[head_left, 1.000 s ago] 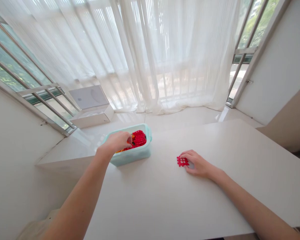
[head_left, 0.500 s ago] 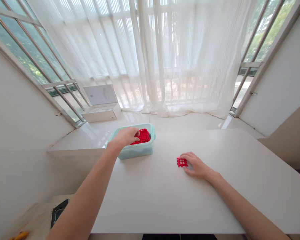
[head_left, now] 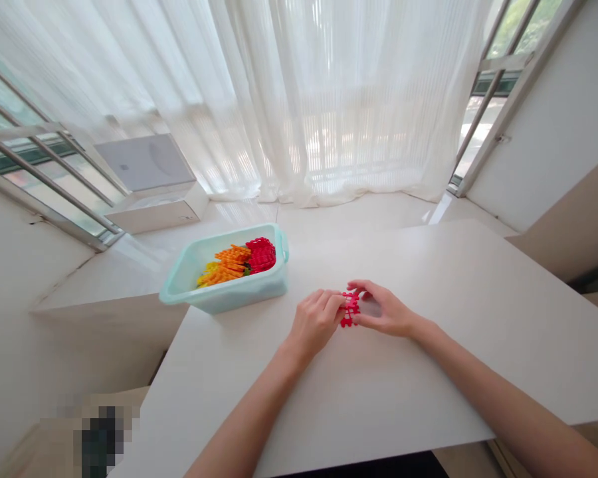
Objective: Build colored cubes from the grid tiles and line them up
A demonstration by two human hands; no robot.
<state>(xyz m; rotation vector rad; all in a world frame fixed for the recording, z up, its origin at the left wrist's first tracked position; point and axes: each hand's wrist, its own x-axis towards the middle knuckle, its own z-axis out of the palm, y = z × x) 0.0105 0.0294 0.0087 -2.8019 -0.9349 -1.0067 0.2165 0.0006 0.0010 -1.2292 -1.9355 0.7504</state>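
White tabletop (head_left: 403, 392) under sheer white curtains (head_left: 303, 99) — small red plastic lattice piece (head_left: 349, 309) gripped between left hand (head_left: 315, 322) and right hand (head_left: 381, 309), fingers (head_left: 361, 289) of both clamped on its edges — pale turquoise rectangular plastic bin (head_left: 239, 299) of orange, yellow and red lattice pieces (head_left: 234, 262) untouched nearby.

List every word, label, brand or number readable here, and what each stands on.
No text can be read.
The red plastic lattice piece shows no lettering.
The pale teal plastic tub shows none.
The lid of the white box bears a small mark and a curved shape, too small and faint to read.
The dark object at lower left is pixelated, unreadable.
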